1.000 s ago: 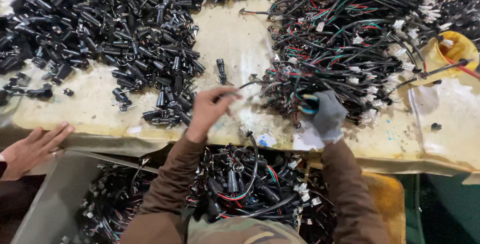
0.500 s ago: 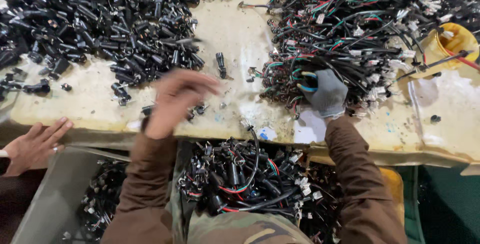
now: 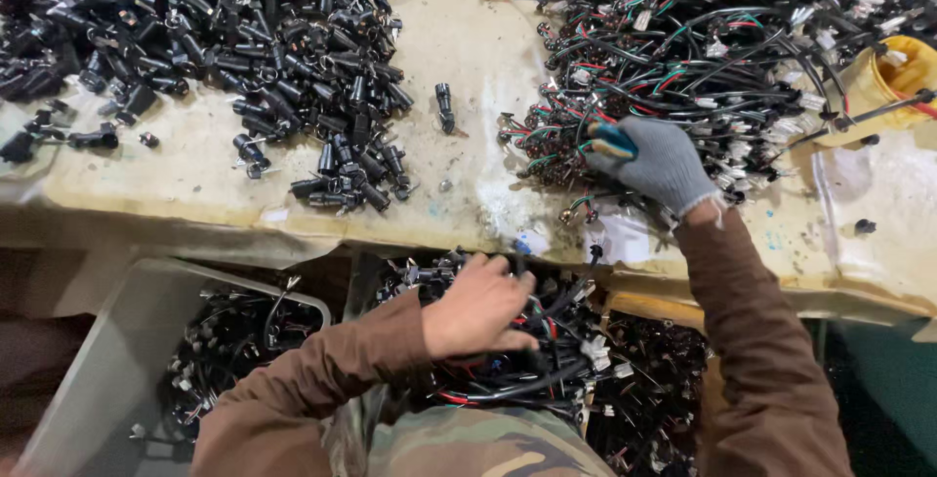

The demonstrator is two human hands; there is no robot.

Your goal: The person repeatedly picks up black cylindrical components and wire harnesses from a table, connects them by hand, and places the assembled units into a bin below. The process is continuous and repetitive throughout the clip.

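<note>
**Two hands at a wiring bench: snag risks and where the harnesses lie**

The left hand, bare, is lowered below the near edge of the workbench into a bin of finished harnesses; its fingers curl down over the black cables there, though whether they pinch one strand or merely press on the mass cannot be told. The right hand, in a grey knit glove, rests spread on the pile of wire harnesses at the bench's far right corner, fingertips pushed into red, green and black leads near the pile's near-left fringe. A likely fault: the tangled leads may catch, so that lifting one drags neighbours over the near edge. Loose connectors at that fringe could likewise roll off. The heap of black plugs fills the far left corner, well apart from both hands; a single black plug lies between the two heaps. A yellow container stands at the right edge.
</note>
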